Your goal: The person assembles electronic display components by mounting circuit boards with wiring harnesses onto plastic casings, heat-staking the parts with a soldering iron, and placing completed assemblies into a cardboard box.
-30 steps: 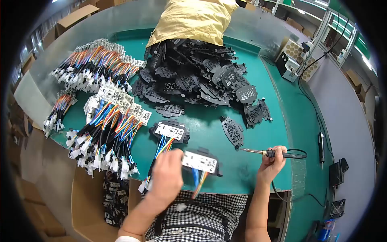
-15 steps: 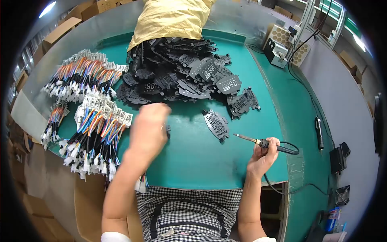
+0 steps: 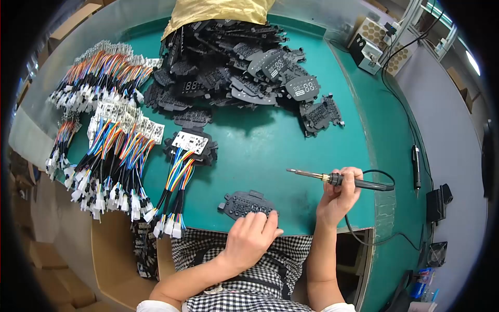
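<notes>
My left hand [image 3: 250, 240] is at the table's front edge, its fingers closed on the near right rim of a black plastic display panel [image 3: 240, 204]. That panel lies with its studded side up. In my right hand [image 3: 340, 200] is a soldering iron [image 3: 335, 179], gripped like a pen, its tip pointing left above the table. To the left of both hands, a white circuit board [image 3: 190, 142] with coloured wires rests on another black panel [image 3: 209, 154]. The wires run toward me and end in white connectors [image 3: 169, 227].
Black panels [image 3: 228, 78] spill from a yellow bag [image 3: 221, 10] at the back. Rows of wired white boards [image 3: 127, 122] cover the left side. A pen-shaped black tool [image 3: 416, 167] hangs at the right, near cables. An open cardboard box [image 3: 112, 260] stands below left.
My left hand has come down and right to the front edge, where the lone black panel now lies. The wired board on a panel, previously hidden, shows at left. The soldering iron stays in my right hand.
</notes>
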Motion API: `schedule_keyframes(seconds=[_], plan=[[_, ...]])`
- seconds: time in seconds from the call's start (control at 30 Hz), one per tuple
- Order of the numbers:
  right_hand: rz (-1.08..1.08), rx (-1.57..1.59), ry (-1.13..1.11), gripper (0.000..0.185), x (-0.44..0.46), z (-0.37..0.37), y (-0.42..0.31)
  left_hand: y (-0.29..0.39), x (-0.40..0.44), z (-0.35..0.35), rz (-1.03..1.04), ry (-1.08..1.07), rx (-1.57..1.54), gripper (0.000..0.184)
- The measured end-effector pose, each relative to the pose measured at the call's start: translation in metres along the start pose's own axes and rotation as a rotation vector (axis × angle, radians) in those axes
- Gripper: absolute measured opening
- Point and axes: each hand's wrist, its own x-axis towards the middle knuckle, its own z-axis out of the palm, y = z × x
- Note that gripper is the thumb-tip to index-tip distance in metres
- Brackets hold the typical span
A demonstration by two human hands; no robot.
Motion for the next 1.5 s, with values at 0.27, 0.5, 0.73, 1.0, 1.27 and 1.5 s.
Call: schedule_keyframes(seconds=[0.27,0.5,0.73,1.0,1.27,1.5], plan=[[0.013,-0.275,-0.344,0.010,-0.014,-0.001,0.009,-0.059,-0.010,-0.018,-0.145,0.150,-0.248,0.032],[0.074,-0.397,-0.451,0.013,-0.019,0.007,0.011,-0.058,-0.010,-0.011,-0.212,0.254,-0.265,0.030],[0.053,-0.477,-0.531,0.014,-0.020,0.011,0.013,-0.061,-0.010,-0.010,-0.192,0.265,-0.282,0.030],[0.102,-0.479,-0.532,0.015,-0.021,0.013,0.012,-0.061,-0.010,-0.010,-0.186,0.282,-0.285,0.030],[0.100,-0.494,-0.574,0.015,-0.020,0.010,0.012,-0.062,-0.011,-0.009,-0.185,0.287,-0.282,0.031],[0.079,-0.501,-0.558,0.015,-0.020,0.014,0.012,-0.062,-0.012,-0.009,-0.184,0.293,-0.286,0.030]])
